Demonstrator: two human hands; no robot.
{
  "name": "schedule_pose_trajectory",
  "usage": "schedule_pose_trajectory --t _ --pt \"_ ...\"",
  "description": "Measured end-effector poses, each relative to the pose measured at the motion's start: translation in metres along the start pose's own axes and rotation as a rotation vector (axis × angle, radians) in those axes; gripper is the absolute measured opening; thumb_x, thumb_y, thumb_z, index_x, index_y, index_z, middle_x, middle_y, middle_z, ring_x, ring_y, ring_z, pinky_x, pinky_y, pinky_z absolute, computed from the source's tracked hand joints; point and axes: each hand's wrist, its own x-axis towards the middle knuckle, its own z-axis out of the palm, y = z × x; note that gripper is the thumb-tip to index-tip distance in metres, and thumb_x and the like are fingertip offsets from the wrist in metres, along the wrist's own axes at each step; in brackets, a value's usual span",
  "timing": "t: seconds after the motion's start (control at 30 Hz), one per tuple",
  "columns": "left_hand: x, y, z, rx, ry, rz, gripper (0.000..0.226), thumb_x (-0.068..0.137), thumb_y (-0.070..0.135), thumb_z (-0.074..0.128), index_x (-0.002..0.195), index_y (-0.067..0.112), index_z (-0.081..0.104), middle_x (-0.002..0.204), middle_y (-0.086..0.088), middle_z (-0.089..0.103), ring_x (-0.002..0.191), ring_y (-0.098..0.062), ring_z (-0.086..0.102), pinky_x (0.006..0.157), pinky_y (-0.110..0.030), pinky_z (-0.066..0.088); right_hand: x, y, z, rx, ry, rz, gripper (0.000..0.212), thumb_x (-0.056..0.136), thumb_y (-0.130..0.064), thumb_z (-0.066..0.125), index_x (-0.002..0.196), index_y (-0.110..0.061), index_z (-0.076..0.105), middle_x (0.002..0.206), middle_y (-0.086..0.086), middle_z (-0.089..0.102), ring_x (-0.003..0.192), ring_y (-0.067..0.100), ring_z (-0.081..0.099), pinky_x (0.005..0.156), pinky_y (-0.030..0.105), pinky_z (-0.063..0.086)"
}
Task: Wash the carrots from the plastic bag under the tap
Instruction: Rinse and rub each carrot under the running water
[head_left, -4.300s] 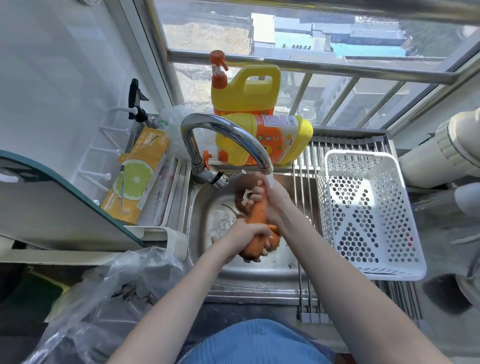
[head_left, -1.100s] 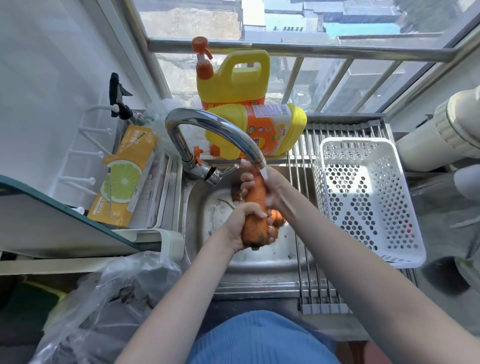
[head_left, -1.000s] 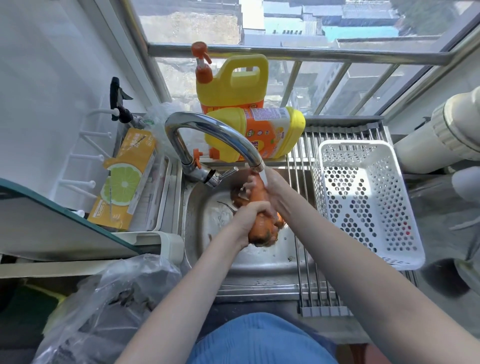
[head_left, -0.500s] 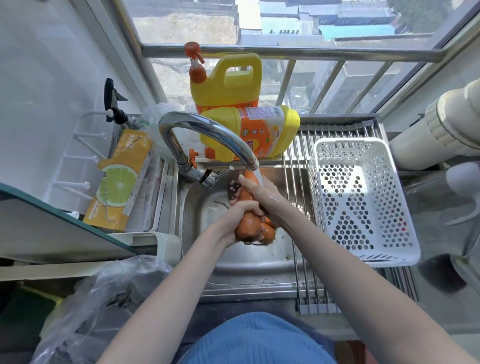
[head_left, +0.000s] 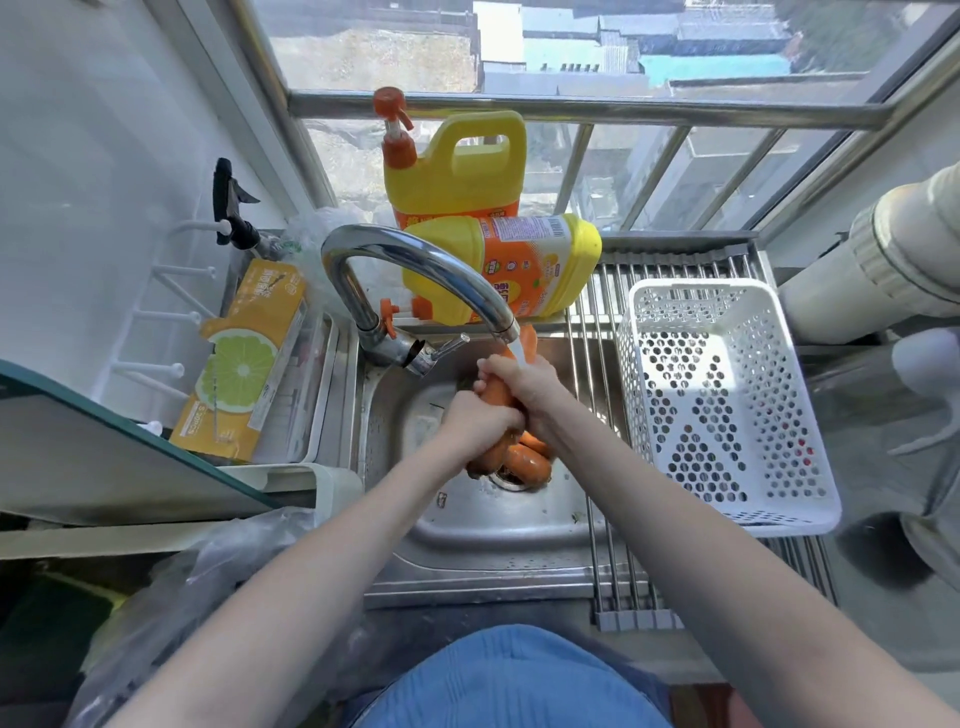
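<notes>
While both hands, the left hand (head_left: 475, 418) and right hand (head_left: 522, 382), gripped one carrot (head_left: 497, 393) under the running tap (head_left: 415, 265) above the sink (head_left: 493, 525), scrubbing was apparently under way; next, judging by the other carrots (head_left: 527, 460) near the drain, came a swap.

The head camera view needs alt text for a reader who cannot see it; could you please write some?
Both hands, left hand and right hand, grip one carrot under the running tap over a steel sink, with more carrots below. An empty white basket sits to the right.
</notes>
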Motion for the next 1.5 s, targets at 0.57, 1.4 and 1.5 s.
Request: schedule_pose_trajectory --t 0.57,1.4,1.5 --pt "-0.004 0.003 -0.002 0.065 -0.109 0.07 0.014 0.058 0.015 0.068 0.068 0.007 0.063 0.063 -0.009 0.065 0.057 -0.025 0.061 0.05 -0.025 0.045 0.008 0.007 -0.002 0.389 -0.002 -0.044 0.016 0.088 -0.001 0.061 0.074 -0.004 0.053 0.047 0.005 0.052 0.042 0.014 0.053 0.061 0.036 0.055" --pt "0.004 0.003 0.008 0.599 0.162 0.15 0.02 0.074 0.024 0.057 0.089 0.014 0.065 0.079 -0.005 0.066 0.072 -0.026 0.064 0.055 -0.029 0.047 0.012 0.015 -0.01 -0.28 0.129 -0.024 0.06 0.074 -0.021 0.083 0.114 -0.006 0.041 0.099 0.016 0.061 0.079 0.021 0.064 0.058 0.033 0.054" --pt "0.001 -0.003 0.012 0.236 0.03 0.08 0.02 0.06 0.024 0.064 0.075 0.011 0.062 0.078 -0.016 0.068 0.074 -0.036 0.066 0.061 -0.042 0.056 0.01 0.017 -0.01 -0.292 0.085 -0.088 0.05 0.078 -0.011 0.078 0.117 -0.003 0.047 0.09 0.014 0.063 0.069 0.017 0.063 0.057 0.031 0.055"
